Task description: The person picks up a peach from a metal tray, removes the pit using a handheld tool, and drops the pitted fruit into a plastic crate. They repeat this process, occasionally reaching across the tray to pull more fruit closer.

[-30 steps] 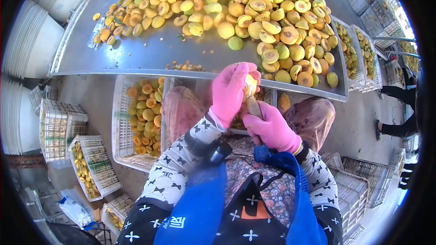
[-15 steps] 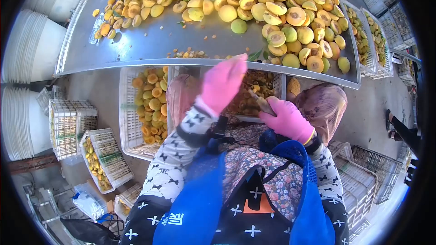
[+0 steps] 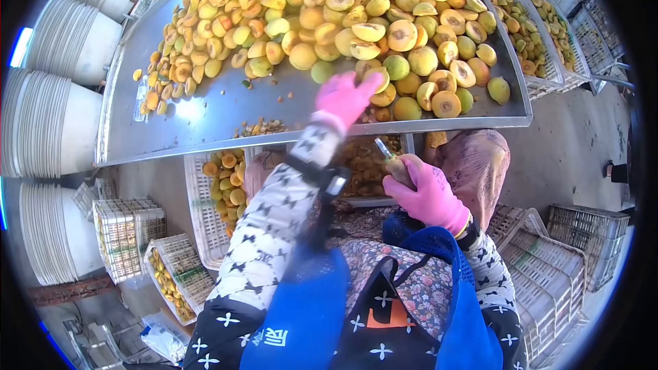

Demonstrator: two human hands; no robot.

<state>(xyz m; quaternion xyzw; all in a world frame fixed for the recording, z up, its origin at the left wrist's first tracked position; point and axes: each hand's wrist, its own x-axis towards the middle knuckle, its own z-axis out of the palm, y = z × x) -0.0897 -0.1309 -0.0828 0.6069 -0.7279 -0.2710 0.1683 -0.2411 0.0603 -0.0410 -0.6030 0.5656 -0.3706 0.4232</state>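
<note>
Pink gloves are worn on both hands. The left hand [image 3: 346,96] is stretched up over the front rim of the metal table [image 3: 199,106], its fingers [image 3: 373,81] spread loose and touching the near edge of the fruit pile [image 3: 356,7]; nothing is seen clasped in it. The right hand [image 3: 428,192] is kept low, just under the table edge, clenched around a small knife [image 3: 385,154] whose blade is pointed up and to the left.

Whole and halved yellow fruit is heaped across the far and right part of the table. A small heap of pits [image 3: 260,127] is left by the front rim. Under the table, a white crate [image 3: 199,199] is filled with orange halves, and a second crate [image 3: 367,164] with darker scraps. Two trays [image 3: 524,34] of halves are set past the right end of the table. Empty crates [image 3: 548,281] are stacked at lower right.

Bare metal is left open on the near left of the table. Stacked white tubs [image 3: 48,123] are ranged along the left side.
</note>
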